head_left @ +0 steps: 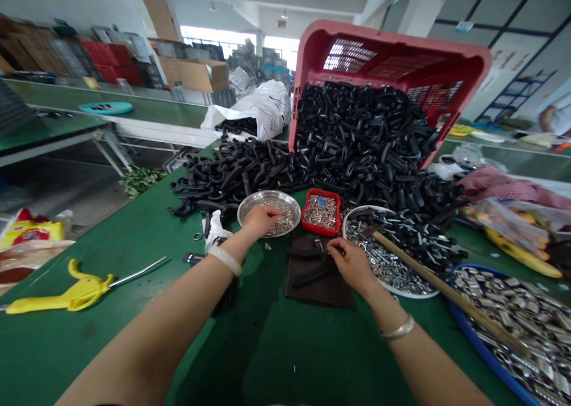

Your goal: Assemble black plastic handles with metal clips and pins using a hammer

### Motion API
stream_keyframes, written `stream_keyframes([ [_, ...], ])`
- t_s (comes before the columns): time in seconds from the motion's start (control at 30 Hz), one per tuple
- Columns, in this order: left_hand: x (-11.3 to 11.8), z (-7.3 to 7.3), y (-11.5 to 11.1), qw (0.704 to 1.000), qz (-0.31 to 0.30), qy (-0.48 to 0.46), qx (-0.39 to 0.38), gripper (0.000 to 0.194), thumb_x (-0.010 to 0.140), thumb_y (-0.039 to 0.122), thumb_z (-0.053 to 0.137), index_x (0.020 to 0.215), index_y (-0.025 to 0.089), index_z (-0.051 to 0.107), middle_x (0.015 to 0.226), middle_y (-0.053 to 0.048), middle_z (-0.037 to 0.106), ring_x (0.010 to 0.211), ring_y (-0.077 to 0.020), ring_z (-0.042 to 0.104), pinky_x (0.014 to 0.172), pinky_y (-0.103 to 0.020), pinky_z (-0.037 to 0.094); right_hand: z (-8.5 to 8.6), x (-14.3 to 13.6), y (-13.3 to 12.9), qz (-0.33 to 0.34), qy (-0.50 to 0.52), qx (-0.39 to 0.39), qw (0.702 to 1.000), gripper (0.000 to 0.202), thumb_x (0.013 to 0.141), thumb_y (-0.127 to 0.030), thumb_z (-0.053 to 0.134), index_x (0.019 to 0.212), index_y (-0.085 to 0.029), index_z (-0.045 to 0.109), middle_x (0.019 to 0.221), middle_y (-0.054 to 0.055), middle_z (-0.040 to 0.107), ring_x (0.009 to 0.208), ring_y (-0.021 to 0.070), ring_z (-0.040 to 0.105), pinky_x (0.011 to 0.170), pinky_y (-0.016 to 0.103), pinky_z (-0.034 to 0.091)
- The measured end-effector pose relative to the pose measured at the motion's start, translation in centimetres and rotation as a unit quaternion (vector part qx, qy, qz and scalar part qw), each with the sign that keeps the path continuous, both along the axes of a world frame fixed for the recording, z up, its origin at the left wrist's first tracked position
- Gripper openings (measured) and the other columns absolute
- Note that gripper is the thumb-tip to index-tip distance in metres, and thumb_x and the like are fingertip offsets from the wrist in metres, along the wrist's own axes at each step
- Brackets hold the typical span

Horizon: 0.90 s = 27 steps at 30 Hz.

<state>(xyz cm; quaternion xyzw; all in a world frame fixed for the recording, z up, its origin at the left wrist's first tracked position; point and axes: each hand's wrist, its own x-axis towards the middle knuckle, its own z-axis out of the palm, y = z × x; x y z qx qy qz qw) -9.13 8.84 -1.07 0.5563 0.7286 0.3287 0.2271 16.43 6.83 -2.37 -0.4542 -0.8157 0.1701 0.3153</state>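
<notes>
My left hand (260, 220) reaches into a round metal dish (291, 228) of tiny metal parts. Its fingertips are pinched together among them, and what they hold is too small to name. Over the right side of a dark brown pad (319, 294) is my right hand (351, 262), thumb and fingers closed together beside a black plastic handle-like part (310, 276) lying on the pad. Anything between those fingertips cannot be made out. A red square tray (338, 216) of small metal pins, with a blue piece on top, stands just behind the pad.
A tilted red crate (464, 52) spills black parts (361, 135) across the back. To the right are a white basin (414, 295) of metal hardware, a wooden-handled hammer (428, 275) across it, and a blue basin (468, 334) of metal sleeves. A yellow air gun (84, 293) lies left.
</notes>
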Motion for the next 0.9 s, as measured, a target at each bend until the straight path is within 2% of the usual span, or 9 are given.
stream_keyframes([
  [0.13,-0.2,-0.6,0.0,0.999,0.009,0.053,-0.005,0.017,0.071,0.024,0.057,0.083,0.022,0.069,0.093,-0.005,0.067,0.089,-0.0226,0.059,0.080,-0.031,0.042,-0.9,0.3,-0.7,-0.004,-0.040,0.036,0.999,0.013,0.079,-0.018,0.045,0.077,-0.019,0.058,0.075,0.005,0.062,0.074,0.0179,0.057,0.068,0.029,0.043],
  [0.23,0.0,-0.3,-0.4,0.993,0.017,0.117,-0.002,0.025,0.073,0.025,0.054,0.095,0.022,0.066,0.093,-0.005,0.067,0.087,-0.0226,0.060,0.078,-0.031,0.042,-1.3,0.2,-1.0,0.007,-0.035,0.056,0.998,0.013,0.080,-0.019,0.046,0.082,-0.019,0.059,0.079,0.005,0.063,0.077,0.0181,0.058,0.070,0.030,0.044],
  [0.33,0.5,0.3,-0.9,0.990,0.011,0.136,0.026,0.022,0.074,0.028,0.055,0.092,0.021,0.065,0.086,-0.004,0.068,0.080,-0.0200,0.060,0.073,-0.028,0.043,-1.8,0.4,-1.4,0.016,-0.021,0.081,0.996,0.014,0.081,-0.019,0.047,0.085,-0.020,0.060,0.082,0.006,0.064,0.080,0.0184,0.058,0.074,0.031,0.045],
  [0.47,2.5,0.8,-2.0,0.989,-0.076,0.098,0.081,0.016,0.076,0.027,0.053,0.084,0.021,0.066,0.083,0.000,0.067,0.076,-0.0155,0.059,0.070,-0.024,0.042,-2.3,0.4,-1.8,0.008,-0.011,0.112,0.994,0.015,0.082,-0.018,0.048,0.086,-0.019,0.061,0.082,0.005,0.065,0.080,0.0179,0.058,0.075,0.031,0.045],
  [0.57,4.5,0.6,-3.0,0.985,-0.141,0.059,0.085,0.015,0.077,0.022,0.052,0.085,0.021,0.065,0.083,0.001,0.067,0.074,-0.0136,0.059,0.068,-0.023,0.043,-2.3,0.3,-1.8,0.010,-0.028,0.147,0.989,0.016,0.082,-0.016,0.047,0.087,-0.018,0.061,0.082,0.005,0.065,0.079,0.0175,0.058,0.074,0.031,0.046],
  [0.67,6.0,0.0,-4.0,0.978,-0.179,0.075,0.072,0.016,0.078,0.020,0.050,0.086,0.021,0.063,0.084,0.001,0.066,0.076,-0.0138,0.059,0.069,-0.023,0.043,-2.1,0.3,-1.8,0.038,-0.098,0.193,0.976,0.020,0.081,-0.012,0.045,0.090,-0.016,0.061,0.083,0.006,0.065,0.079,0.0181,0.057,0.073,0.030,0.046],
  [0.8,7.3,-0.6,-4.9,0.965,-0.195,0.165,0.053,0.017,0.080,0.022,0.047,0.089,0.023,0.062,0.089,0.000,0.064,0.080,-0.0151,0.058,0.070,-0.025,0.043,-1.7,0.2,-2.1,0.069,-0.219,0.241,0.943,0.027,0.078,-0.006,0.043,0.098,-0.012,0.061,0.084,0.009,0.064,0.080,0.0203,0.056,0.072,0.031,0.046],
  [0.9,7.8,-0.7,-5.3,0.954,-0.200,0.217,0.048,0.017,0.082,0.023,0.046,0.091,0.025,0.060,0.089,-0.001,0.062,0.081,-0.0160,0.058,0.068,-0.025,0.044,-1.1,-0.3,-2.4,0.074,-0.299,0.247,0.919,0.030,0.075,-0.003,0.044,0.099,-0.012,0.061,0.082,0.009,0.064,0.078,0.0219,0.056,0.067,0.030,0.047],
])
